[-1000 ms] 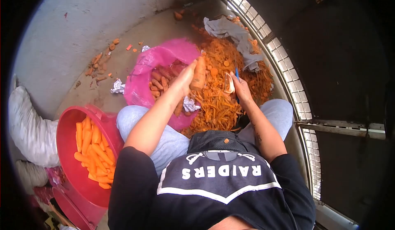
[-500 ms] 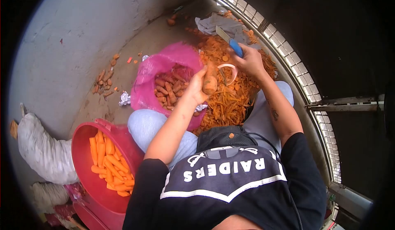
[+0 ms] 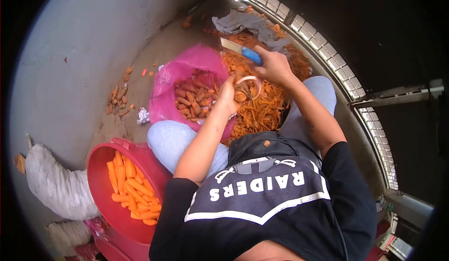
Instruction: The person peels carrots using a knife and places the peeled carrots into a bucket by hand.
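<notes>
My left hand (image 3: 228,95) is closed round an unpeeled carrot (image 3: 240,96), seen nearly end-on. My right hand (image 3: 273,65) grips a blue-handled knife (image 3: 251,55), its blade pointing up and left. A pale curved tool (image 3: 257,84), like a peeler, hangs below the right fingers, close to the carrot. Just left of the hands, an open pink mesh sack (image 3: 161,92) holds several unpeeled carrots (image 3: 191,100). Beneath and around both hands lies a heap of orange peelings (image 3: 262,114).
A red bucket (image 3: 100,193) with peeled carrots (image 3: 135,191) stands at the lower left, beside a filled white sack (image 3: 58,184). Carrot pieces (image 3: 117,97) and crumpled foil (image 3: 143,115) lie on the floor. Grey cloth (image 3: 245,23) lies behind the peelings; a tiled edge curves along the right.
The view has shifted. My right hand has risen and turned the knife, whose blade now points up-left. The carrot in my left hand has tipped from upright to nearly end-on.
</notes>
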{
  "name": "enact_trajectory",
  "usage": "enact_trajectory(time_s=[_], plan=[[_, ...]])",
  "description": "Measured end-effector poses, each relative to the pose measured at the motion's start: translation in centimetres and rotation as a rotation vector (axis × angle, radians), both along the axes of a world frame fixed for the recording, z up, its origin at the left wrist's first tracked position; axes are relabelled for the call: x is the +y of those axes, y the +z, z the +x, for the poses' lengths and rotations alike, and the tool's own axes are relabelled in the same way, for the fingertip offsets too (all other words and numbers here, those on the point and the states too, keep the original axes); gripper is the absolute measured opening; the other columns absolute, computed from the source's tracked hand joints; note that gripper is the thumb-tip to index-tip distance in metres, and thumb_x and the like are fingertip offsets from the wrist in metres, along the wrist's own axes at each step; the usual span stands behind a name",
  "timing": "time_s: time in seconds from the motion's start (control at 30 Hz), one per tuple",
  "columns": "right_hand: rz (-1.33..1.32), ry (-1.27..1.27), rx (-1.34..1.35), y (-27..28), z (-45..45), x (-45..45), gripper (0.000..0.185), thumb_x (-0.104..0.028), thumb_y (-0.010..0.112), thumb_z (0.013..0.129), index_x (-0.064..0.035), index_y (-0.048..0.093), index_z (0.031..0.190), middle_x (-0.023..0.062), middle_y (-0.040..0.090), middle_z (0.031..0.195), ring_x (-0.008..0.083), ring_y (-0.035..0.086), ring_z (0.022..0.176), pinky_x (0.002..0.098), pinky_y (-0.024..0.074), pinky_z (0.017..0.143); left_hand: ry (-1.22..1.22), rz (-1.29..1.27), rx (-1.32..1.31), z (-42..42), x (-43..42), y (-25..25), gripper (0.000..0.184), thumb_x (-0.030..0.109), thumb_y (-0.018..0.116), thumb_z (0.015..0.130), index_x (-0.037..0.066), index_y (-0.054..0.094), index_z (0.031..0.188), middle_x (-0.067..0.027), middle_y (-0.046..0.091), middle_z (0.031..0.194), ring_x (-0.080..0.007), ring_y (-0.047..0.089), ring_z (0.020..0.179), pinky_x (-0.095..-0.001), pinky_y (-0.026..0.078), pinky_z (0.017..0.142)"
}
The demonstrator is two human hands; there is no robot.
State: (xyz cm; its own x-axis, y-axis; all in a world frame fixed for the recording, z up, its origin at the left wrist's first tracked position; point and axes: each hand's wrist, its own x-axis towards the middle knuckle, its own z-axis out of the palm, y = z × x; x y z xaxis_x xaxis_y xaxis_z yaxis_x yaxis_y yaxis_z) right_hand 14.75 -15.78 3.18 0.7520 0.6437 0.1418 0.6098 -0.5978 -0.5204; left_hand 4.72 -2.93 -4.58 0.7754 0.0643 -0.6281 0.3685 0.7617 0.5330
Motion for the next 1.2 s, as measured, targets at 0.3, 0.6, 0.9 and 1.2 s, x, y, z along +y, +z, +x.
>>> enact_trajectory(time_s=[0.3, 0.6, 0.9, 1.2], plan=[[-0.052, 0.111, -0.296, 3.6, -2.1, 0.9, 0.028, -0.027, 0.068, 0.076, -0.0163, 0.056, 0.099, 0.0135, 0.061, 0.064, 0.0379, 0.062, 0.064, 0.0481, 0.0469, 0.057, 0.015, -0.059, -0.179, -1.1, 0.9, 1.4, 0.039, 0.035, 0.035, 0.098, 0.008, 0.055, 0.119, -0.0099, 0.063, 0.109, -0.0232, 0.062, 0.1, -0.0417, 0.052, 0.085], [-0.042, 0.195, -0.403, 5.4, -4.4, 2.0, 0.029, -0.025, 0.068, 0.072, -0.0136, 0.055, 0.096, 0.0137, 0.06, 0.062, 0.0381, 0.06, 0.063, 0.048, 0.0477, 0.058, 0.048, -0.109, -0.28, -2.7, 2.4, 0.9, 0.037, 0.032, 0.037, 0.098, 0.007, 0.056, 0.118, -0.0093, 0.064, 0.107, -0.0224, 0.064, 0.097, -0.0403, 0.053, 0.084], [-0.06, 0.167, -0.363, 4.8, -5.4, 1.6, 0.03, -0.025, 0.068, 0.071, -0.0112, 0.052, 0.092, 0.015, 0.059, 0.058, 0.0384, 0.06, 0.059, 0.0489, 0.0475, 0.055, -0.013, -0.066, -0.317, -3.3, 1.7, 1.2, 0.033, 0.033, 0.044, 0.098, 0.007, 0.059, 0.112, -0.0059, 0.067, 0.095, -0.0175, 0.066, 0.084, -0.0336, 0.055, 0.073], [-0.094, 0.117, -0.32, 3.8, -5.3, 0.4, 0.028, -0.026, 0.064, 0.074, -0.0141, 0.054, 0.098, 0.0148, 0.062, 0.064, 0.0385, 0.061, 0.063, 0.0482, 0.0484, 0.059, -0.076, -0.11, -0.366, -2.4, 1.5, -0.6, 0.032, 0.033, 0.042, 0.099, 0.009, 0.058, 0.111, -0.005, 0.066, 0.096, -0.0171, 0.065, 0.082, -0.0344, 0.054, 0.07]])
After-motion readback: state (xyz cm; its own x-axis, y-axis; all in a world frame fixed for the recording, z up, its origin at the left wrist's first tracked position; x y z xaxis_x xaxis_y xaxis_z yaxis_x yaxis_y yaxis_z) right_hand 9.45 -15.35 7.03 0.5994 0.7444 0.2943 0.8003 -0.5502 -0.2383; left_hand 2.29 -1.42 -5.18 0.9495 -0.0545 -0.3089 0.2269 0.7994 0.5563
